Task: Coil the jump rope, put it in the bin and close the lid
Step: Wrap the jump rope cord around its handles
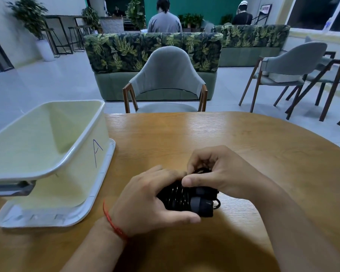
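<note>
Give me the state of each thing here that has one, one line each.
Jump rope: coiled into a tight bundle, handles together, held over the table, not yet in the bin.
Bin: open, nothing visible inside, standing on its lid.
Lid: off, lying flat under the bin.
Left hand: closed around the bundle.
Right hand: fingers pinching the top of the coil.
Chair: unoccupied, pushed up to the table.

— What writing can be read here?
— A single hand-drawn letter "A" [97, 152] is seen in dark ink on the right outer wall of the pale bin [47, 173].
— Anything else?
— A framed sign [265, 9] is seen at the far wall, but its characters cannot be made out.
</note>
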The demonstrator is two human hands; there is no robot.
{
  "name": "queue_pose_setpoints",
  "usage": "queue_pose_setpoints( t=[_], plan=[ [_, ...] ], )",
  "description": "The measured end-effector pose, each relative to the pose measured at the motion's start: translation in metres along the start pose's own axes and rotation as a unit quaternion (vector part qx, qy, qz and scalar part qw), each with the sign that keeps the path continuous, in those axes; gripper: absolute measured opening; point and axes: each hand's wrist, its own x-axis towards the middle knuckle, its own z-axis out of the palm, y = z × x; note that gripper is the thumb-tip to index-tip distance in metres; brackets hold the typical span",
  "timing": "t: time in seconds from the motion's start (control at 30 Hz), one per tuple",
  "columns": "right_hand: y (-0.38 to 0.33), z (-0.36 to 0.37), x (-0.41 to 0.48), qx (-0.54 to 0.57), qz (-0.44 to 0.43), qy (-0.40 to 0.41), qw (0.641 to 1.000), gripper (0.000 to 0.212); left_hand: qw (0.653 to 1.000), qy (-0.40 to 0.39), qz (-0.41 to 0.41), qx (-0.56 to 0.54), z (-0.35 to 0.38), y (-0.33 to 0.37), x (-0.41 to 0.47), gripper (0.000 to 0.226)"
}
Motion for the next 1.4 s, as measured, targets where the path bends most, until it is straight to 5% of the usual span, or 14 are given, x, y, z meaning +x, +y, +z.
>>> queue_pose_setpoints(
  t=[0.27, 0.6, 0.9, 1.23, 1.4],
  plan=[
    [0.013, -0.001, 0.007, 0.169, 0.076, -0.051, 0.981, 0.033, 0.971, 0.041, -0.042, -0.231, 0.006, 0.001, -0.003, 0.064],
    [0.001, 0.067, 0.021, 0.260, 0.084, 0.162, 0.948, 0.012, 0.877, 0.187, -0.190, -0.399, 0.004, 0.006, 0.008, 0.083],
    [-0.010, 0.103, 0.019, 0.153, 0.075, 0.249, 0.953, 0.034, 0.906, 0.182, -0.211, -0.319, 0.009, 0.004, 0.008, 0.043],
    [-0.022, 0.127, 0.006, 0.260, 0.030, 0.214, 0.941, 0.041, 0.916, 0.212, -0.263, -0.218, 0.016, -0.002, 0.011, 0.052],
    [-0.026, 0.124, 0.014, 0.312, 0.040, 0.254, 0.915, 0.026, 0.943, 0.204, -0.234, -0.122, 0.020, 0.012, 0.010, 0.062]
  ],
)
